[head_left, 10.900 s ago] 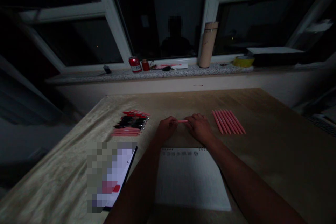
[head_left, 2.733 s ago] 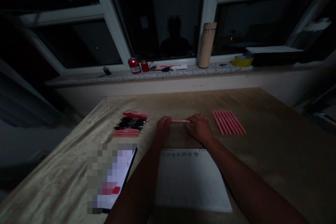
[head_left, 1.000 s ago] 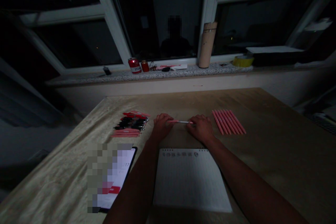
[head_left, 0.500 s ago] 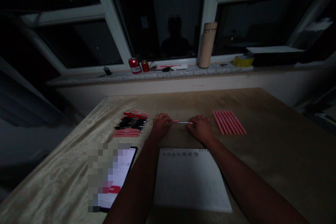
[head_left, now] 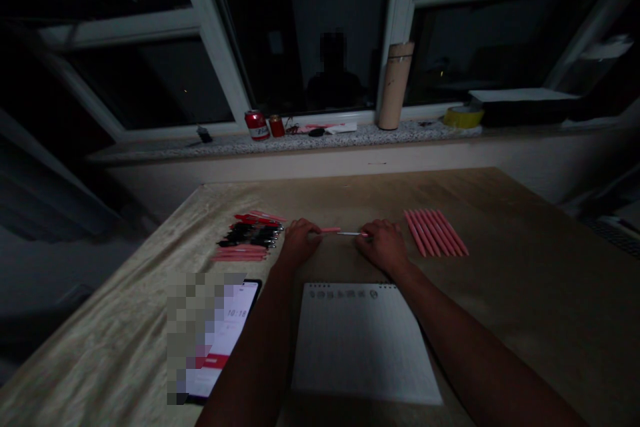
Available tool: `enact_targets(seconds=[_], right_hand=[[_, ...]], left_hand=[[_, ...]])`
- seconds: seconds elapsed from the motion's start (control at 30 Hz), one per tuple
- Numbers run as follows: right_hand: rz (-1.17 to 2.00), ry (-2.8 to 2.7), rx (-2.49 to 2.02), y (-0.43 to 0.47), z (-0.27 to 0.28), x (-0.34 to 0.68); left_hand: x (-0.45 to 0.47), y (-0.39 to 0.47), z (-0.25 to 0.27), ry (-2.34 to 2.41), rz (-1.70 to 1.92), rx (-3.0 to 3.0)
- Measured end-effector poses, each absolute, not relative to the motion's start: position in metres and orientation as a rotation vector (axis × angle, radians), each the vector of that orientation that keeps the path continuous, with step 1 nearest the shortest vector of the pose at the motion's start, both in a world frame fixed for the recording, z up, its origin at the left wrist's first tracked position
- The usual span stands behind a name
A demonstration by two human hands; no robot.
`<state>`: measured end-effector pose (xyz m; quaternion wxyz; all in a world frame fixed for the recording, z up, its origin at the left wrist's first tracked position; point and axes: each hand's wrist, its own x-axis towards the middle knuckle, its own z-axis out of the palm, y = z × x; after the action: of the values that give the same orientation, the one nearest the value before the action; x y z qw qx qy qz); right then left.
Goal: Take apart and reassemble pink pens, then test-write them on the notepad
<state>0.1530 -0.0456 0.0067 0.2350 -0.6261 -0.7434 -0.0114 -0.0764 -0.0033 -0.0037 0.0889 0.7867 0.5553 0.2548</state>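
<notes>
Loose stack of red, black and pink pens [head_left: 245, 236] on a wrinkly, velvety table [head_left: 125, 313]. Mid-table, left hand [head_left: 301, 240] pinched on a smooth tube [head_left: 331, 230], pink, then a skinny pale rod [head_left: 349, 234], right hand [head_left: 384, 243] curled round its end. Last, a neat row of tapered pink ones [head_left: 435, 233].

A pink pen barrel [head_left: 331, 230] and a slim whitish refill [head_left: 349, 233], both crosswise, sit end to end, perhaps touching.

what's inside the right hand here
The right hand holds a slim pale rod, its exposed length pointing toward the pink barrel in the left hand. The rod's other end is covered by the right hand, so its full length cannot be seen.
</notes>
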Motion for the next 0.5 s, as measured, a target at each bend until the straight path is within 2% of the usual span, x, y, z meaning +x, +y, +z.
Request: enact_targets(seconds=[0.5], right_hand=[[0.030, -2.108, -1.621, -0.046, 0.009, 0.151]], left_hand=[[-0.051, -0.016, 0.005, 1.395, 0.792, 2.432]])
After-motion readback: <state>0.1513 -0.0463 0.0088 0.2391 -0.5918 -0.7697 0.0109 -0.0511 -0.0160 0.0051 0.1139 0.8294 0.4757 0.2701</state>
